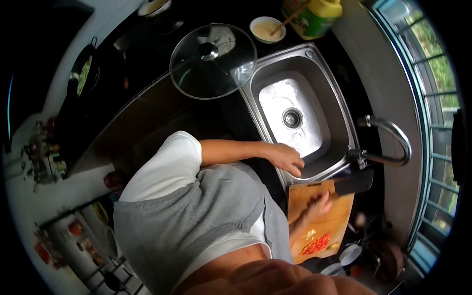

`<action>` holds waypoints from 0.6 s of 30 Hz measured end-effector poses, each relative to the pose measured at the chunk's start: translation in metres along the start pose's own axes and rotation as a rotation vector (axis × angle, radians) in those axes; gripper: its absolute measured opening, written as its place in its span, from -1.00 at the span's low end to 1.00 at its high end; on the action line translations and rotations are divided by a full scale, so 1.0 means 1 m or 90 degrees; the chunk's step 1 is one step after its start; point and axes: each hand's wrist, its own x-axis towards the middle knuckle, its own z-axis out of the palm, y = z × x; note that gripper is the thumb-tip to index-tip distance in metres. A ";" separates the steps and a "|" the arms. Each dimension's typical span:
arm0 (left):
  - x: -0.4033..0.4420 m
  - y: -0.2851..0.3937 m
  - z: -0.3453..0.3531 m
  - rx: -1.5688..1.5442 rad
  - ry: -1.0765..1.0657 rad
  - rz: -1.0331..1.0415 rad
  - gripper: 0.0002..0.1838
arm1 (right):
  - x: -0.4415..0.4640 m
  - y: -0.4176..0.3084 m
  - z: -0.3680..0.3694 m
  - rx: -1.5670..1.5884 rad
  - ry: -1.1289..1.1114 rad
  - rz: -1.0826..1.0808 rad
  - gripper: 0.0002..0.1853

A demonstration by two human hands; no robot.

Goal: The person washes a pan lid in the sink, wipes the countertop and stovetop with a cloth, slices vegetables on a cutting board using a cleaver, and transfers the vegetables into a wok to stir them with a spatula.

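Observation:
My right hand [320, 203], slightly blurred, is closed round the handle of a wide, dark-bladed cleaver [356, 182]. The blade reaches past the far edge of a wooden cutting board [300, 204], near the sink's corner. Chopped red chili [317, 244] lies in a pile on the board, with a small heap of minced garlic [309, 234] beside it and a yellowish piece [334, 246] near the edge. Over the near rim of the steel sink [339, 108] hangs my left hand [285, 158]. Its fingers are loosely bent and slightly apart, with nothing visible in them.
A curved faucet [400, 142] stands behind the sink. Beside the basin are a glass lid [214, 73], a white bowl [267, 29] with a wooden stick, and a yellow-green jug [314, 17]. Open containers [350, 254] sit past the board. A pan [86, 73] is far left.

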 end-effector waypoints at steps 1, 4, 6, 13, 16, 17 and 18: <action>-0.012 -0.020 0.000 -0.002 0.180 0.031 -0.60 | 0.017 0.014 -0.030 -0.141 0.012 -0.075 -0.66; -0.062 -0.057 -0.052 0.081 0.522 -0.064 -0.64 | 0.057 0.049 -0.091 -0.465 0.059 -0.362 -0.54; -0.104 -0.078 -0.086 0.239 0.687 -0.207 -0.61 | 0.051 0.032 -0.092 -0.536 0.007 -0.321 -0.56; -0.201 -0.132 -0.165 0.403 0.794 -0.515 -0.44 | 0.058 0.045 -0.081 -0.706 0.042 -0.298 -0.55; -0.208 -0.141 -0.174 0.344 0.692 -0.549 -0.46 | 0.048 0.042 -0.074 -0.776 0.085 -0.269 -0.55; -0.212 -0.139 -0.181 0.318 0.645 -0.544 -0.46 | 0.043 0.041 -0.070 -0.803 0.112 -0.260 -0.55; -0.215 -0.147 -0.185 0.342 0.619 -0.531 -0.46 | 0.041 0.041 -0.069 -0.824 0.142 -0.262 -0.55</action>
